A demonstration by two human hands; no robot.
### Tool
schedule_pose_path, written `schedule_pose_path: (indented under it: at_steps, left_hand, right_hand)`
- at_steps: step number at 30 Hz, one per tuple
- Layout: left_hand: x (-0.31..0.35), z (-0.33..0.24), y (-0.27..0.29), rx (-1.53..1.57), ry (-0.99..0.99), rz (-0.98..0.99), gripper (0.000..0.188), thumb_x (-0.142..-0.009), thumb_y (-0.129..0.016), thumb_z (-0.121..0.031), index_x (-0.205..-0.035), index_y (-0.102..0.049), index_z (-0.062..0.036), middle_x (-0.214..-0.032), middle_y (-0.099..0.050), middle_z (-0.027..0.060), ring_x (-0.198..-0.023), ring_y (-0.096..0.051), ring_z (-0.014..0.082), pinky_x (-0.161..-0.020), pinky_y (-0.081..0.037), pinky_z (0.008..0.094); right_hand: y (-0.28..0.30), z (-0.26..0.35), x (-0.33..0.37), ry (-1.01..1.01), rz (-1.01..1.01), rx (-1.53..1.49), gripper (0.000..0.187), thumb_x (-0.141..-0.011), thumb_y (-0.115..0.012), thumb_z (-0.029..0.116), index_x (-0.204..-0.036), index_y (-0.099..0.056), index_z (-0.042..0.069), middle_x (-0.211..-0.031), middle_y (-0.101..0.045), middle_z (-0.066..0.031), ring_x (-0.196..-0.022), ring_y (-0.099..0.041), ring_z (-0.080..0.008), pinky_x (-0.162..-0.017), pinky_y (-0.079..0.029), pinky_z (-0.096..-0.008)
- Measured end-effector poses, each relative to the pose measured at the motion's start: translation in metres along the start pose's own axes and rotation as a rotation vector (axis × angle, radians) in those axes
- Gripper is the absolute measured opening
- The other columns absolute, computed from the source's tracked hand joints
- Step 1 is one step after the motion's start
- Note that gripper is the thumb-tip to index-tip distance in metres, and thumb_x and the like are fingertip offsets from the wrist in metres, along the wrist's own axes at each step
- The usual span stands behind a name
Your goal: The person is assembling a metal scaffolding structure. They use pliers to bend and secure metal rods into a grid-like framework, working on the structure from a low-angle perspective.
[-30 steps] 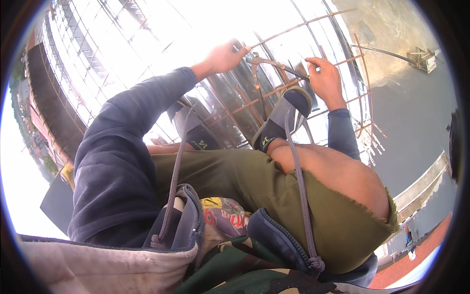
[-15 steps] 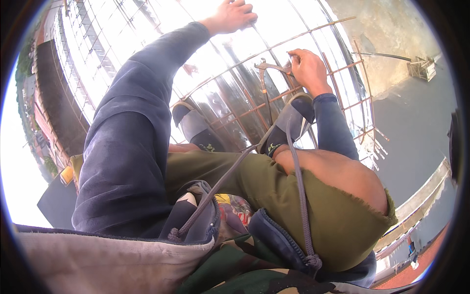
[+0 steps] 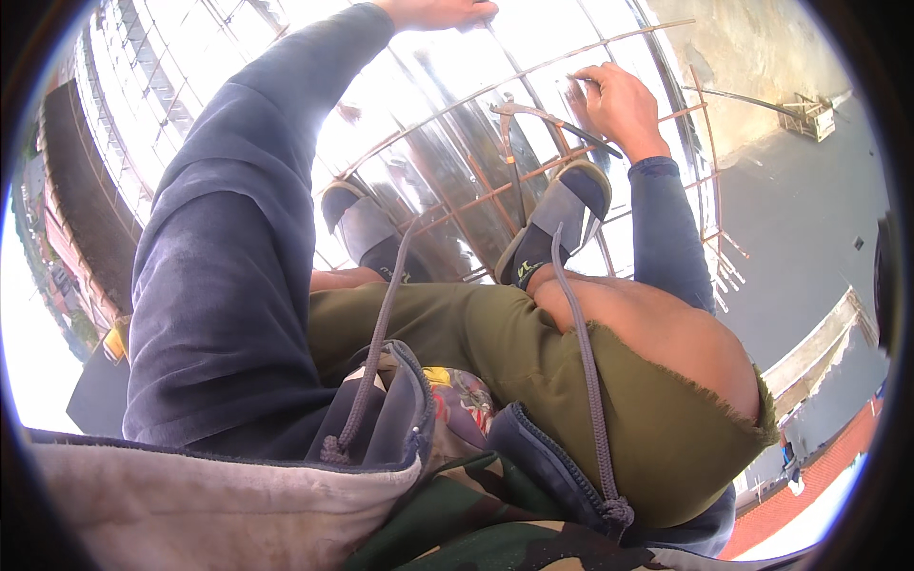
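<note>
My left hand (image 3: 440, 11) reaches over a grid of rusty rebar (image 3: 457, 211), partly cut off by the frame's top edge. Its fingers are bent together, and what they hold, if anything, is hidden. My right hand (image 3: 621, 109) is raised above the grid, thumb and fingertips pinched together. Something thin and dark seems to be at those fingertips, too blurred to name. Below and left of this hand a pair of end-cutting pincers (image 3: 510, 110) rests on the bars with its handles spread. One handle runs beneath my right hand; the other points toward my right shoe (image 3: 583, 187).
Shiny, glaring sheets lie beneath the rebar. My left shoe (image 3: 345, 205) stands on the left. Cut bar ends (image 3: 725, 276) stick out at right. Beyond are a grey floor (image 3: 790, 205), a small crate (image 3: 809, 116) and a low ledge (image 3: 819, 357). Two cords hang from my clothing.
My left hand has shifted up, partly out of the picture. My right hand has moved up and right, away from the pincers' head, and more of one handle now shows.
</note>
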State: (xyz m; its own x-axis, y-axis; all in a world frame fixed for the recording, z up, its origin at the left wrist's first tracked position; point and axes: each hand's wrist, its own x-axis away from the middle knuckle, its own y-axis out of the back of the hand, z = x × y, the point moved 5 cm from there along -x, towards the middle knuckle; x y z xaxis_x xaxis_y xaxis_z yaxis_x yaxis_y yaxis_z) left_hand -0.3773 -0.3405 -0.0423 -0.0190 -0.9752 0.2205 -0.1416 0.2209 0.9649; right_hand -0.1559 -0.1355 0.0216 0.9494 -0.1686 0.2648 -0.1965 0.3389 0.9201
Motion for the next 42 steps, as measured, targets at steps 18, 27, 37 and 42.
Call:
schedule_pose_path:
  at_steps: [18,27,37,42]
  left_hand:
    - [-0.027,0.023,0.001,-0.085,-0.318,0.003,0.033,-0.108,-0.058,-0.037,-0.11,-0.069,-0.0058,-0.11,-0.072,0.0162,-0.108,-0.069,0.0357,-0.09,-0.057,0.0519]
    - [-0.014,0.018,0.01,-0.173,-0.39,-0.193,0.033,-0.109,-0.058,-0.038,-0.106,-0.067,-0.0066,-0.103,-0.071,0.0141,-0.101,-0.07,0.035,-0.086,-0.058,0.0517]
    - [-0.004,0.018,0.023,-0.003,-0.316,-0.228,0.034,-0.106,-0.062,-0.039,-0.107,-0.068,-0.0047,-0.106,-0.072,0.0155,-0.101,-0.071,0.0352,-0.085,-0.058,0.0521]
    - [-0.017,0.012,0.025,-0.093,-0.249,-0.138,0.035,-0.105,-0.063,-0.038,-0.102,-0.071,-0.0041,-0.102,-0.074,0.0163,-0.101,-0.072,0.036,-0.086,-0.058,0.0516]
  right_hand:
    - [-0.027,0.025,0.064,-0.206,-0.121,-0.097,0.018,-0.107,-0.058,0.017,-0.123,-0.066,0.013,-0.107,-0.072,-0.0142,-0.095,-0.074,-0.0382,-0.082,-0.059,-0.0503]
    - [-0.022,0.025,0.05,-0.213,-0.125,-0.036,0.022,-0.107,-0.059,0.016,-0.123,-0.073,0.015,-0.108,-0.076,-0.0136,-0.096,-0.075,-0.0372,-0.084,-0.06,-0.049]
    - [-0.016,0.023,0.004,-0.119,-0.068,-0.096,0.025,-0.105,-0.061,0.016,-0.121,-0.079,0.015,-0.115,-0.079,-0.011,-0.1,-0.075,-0.0342,-0.088,-0.059,-0.0461]
    - [-0.028,0.032,0.008,-0.084,-0.167,-0.178,0.023,-0.104,-0.061,0.015,-0.119,-0.079,0.012,-0.116,-0.079,-0.0099,-0.099,-0.076,-0.0329,-0.088,-0.059,-0.0438]
